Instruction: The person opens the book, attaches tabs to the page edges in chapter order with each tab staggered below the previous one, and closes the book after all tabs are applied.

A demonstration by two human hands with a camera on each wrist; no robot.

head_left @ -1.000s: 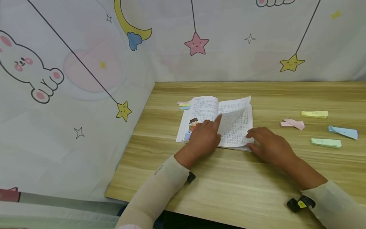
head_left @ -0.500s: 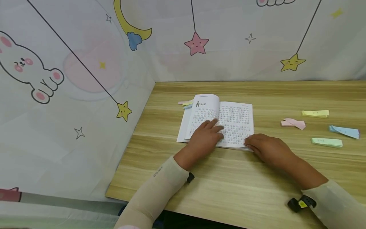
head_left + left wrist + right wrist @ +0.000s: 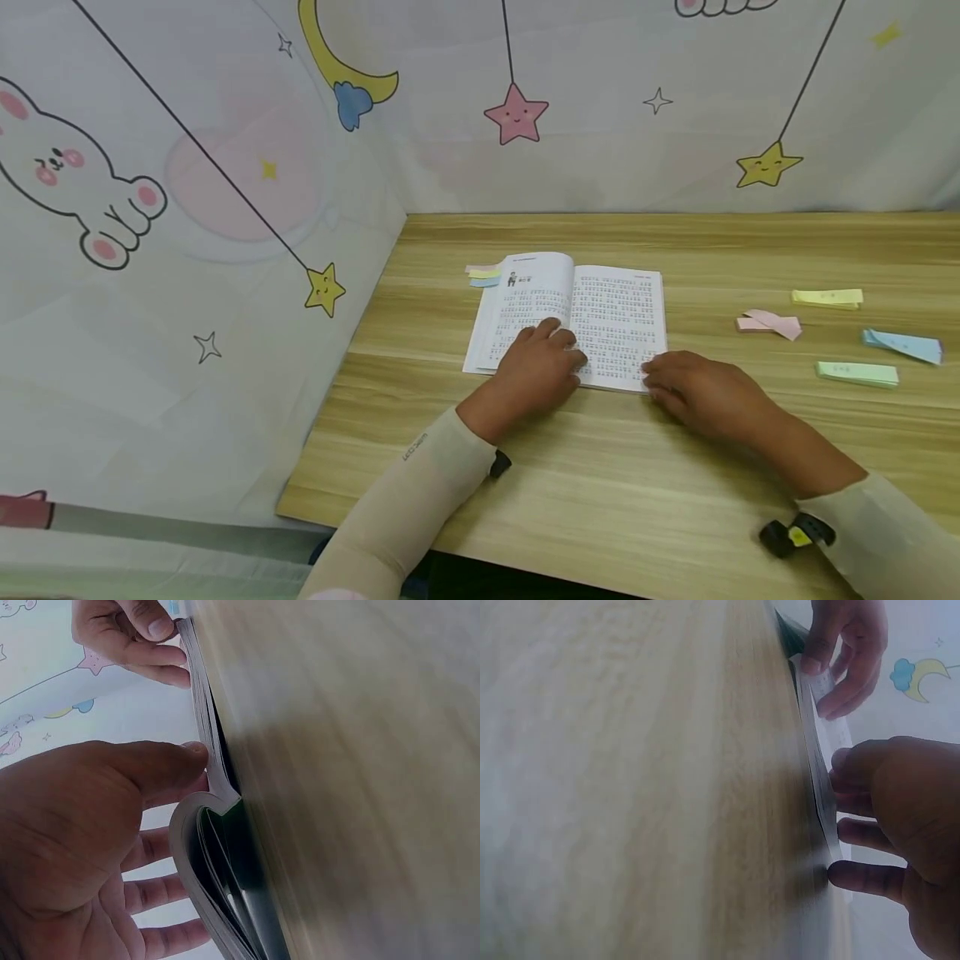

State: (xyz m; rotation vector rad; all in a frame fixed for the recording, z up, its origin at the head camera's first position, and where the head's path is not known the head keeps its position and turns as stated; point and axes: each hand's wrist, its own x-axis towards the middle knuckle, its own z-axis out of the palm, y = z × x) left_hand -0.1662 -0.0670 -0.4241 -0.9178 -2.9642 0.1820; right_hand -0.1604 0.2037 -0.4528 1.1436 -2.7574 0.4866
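A book with printed text (image 3: 618, 321) lies spread on the wooden table, its left-hand pages bulging near the spine. My left hand (image 3: 542, 367) rests across the lower gutter, its fingers spread over the pages. In the left wrist view, the thumb (image 3: 180, 761) touches the right-hand pages by the spine, and the fingers reach over the curved left-hand stack. My right hand (image 3: 701, 392) is at the lower right corner of the right page. In the right wrist view, its extended fingers (image 3: 870, 877) touch the page edge. Pink, yellow and blue sticky tabs (image 3: 483, 276) stick out at the book's upper left.
To the right on the table (image 3: 600, 483) lie folded paper strips: yellow (image 3: 827, 297), pink (image 3: 768, 324), blue (image 3: 902, 345) and green (image 3: 857, 373). A cartoon-printed cloth (image 3: 585, 158) hangs along the back and left edges.
A page lifted on the right side has gone over to the left, so a different left page shows. My left fingers have spread and settled; my right hand has stayed by the lower corner.
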